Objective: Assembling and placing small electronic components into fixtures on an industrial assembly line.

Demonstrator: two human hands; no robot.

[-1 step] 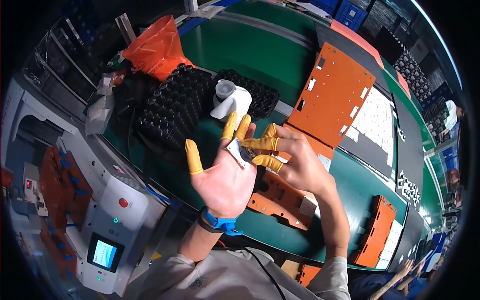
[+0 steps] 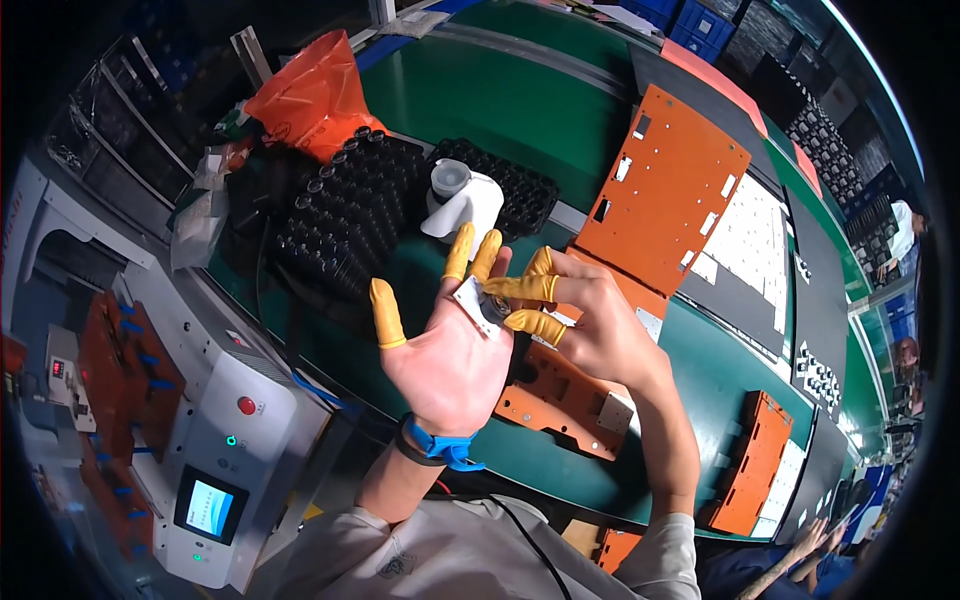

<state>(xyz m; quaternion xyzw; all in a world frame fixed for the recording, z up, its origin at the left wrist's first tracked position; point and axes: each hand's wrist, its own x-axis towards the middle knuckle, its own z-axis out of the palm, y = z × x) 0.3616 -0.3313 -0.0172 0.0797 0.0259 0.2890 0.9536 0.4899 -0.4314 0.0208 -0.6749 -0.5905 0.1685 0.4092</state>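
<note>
My left hand [image 2: 446, 368] is held palm up with its fingers stretched out. Yellow finger cots cover its thumb and two fingers, and a blue wrist strap [image 2: 446, 448] is round the wrist. Over that palm, my right hand [image 2: 590, 315] pinches a small part with a white plate and a dark round piece, perhaps a lens module [image 2: 484, 306]. Its thumb and fingers wear yellow cots too and hide some of the part. Whether the part rests on the left palm, I cannot tell. Beyond the left fingertips stands a white bottle-like container [image 2: 465, 203] with a grey round top.
Black trays [image 2: 350, 210] filled with dark lens-like cylinders stand at the left, by an orange plastic bag [image 2: 318, 95]. Orange fixture boards [image 2: 665, 185] lie on the green bench [image 2: 480, 85]. A grey machine [image 2: 240, 440] with a screen stands at left. Another person's hands [image 2: 800, 545] show at lower right.
</note>
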